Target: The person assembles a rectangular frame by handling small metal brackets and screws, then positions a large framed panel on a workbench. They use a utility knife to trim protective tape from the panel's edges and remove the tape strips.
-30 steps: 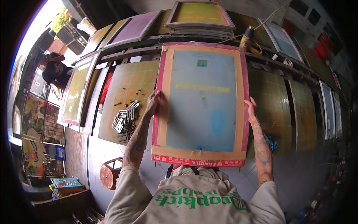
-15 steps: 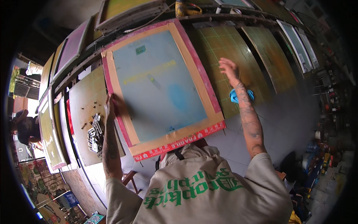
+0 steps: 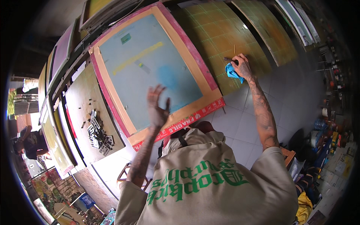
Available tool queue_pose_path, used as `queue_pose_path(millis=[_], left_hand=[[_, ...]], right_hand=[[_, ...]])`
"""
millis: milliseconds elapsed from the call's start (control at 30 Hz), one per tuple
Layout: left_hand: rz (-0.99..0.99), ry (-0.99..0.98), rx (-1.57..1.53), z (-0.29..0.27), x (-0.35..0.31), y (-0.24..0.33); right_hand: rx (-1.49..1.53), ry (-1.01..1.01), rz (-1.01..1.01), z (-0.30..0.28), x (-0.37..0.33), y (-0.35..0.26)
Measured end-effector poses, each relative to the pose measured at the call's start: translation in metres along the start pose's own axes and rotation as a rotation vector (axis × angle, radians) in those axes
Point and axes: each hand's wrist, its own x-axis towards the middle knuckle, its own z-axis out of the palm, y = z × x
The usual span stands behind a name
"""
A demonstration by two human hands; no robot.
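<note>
left fingers [image 3: 151, 96] spread over framed screen [image 3: 122, 71] beside piled metal pieces [image 3: 98, 135]; right fingers [image 3: 241, 59] at cloth [image 3: 232, 71], grip unclear.

I see room for a pass over the far half of the framed screen [image 3: 129, 69]; my left hand [image 3: 158, 108] occupies the space over its near end. To the left, loose metal pieces [image 3: 100, 135] obstruct the near part of the left board [image 3: 83, 84], leaving its far part passable. On the right board [image 3: 206, 35], the blue cloth [image 3: 232, 73] and my right hand [image 3: 243, 68] block the near side, but I can cross beyond them.
</note>
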Motion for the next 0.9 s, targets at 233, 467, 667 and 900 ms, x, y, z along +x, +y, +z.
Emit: queue_pose_path(millis=[233, 467, 667, 900], left_hand=[[0.033, -0.550, -0.582, 0.056, -0.051, 0.084], [-0.174, -0.990, -0.866, 0.069, -0.084, 0.099], [-0.020, -0.862, -0.763, 0.095, -0.137, 0.057], [-0.295, -0.779, -1.043, 0.048, -0.128, 0.035]], right_hand=[[-0.071, 0.016, -0.007, -0.003, -0.002, -0.003], [0.324, 0.036, 0.193, -0.007, 0.005, 0.035], [0.754, 0.121, 0.415, -0.006, 0.015, 0.044], [0.206, -0.016, 0.291, 0.002, -0.030, 0.131]])
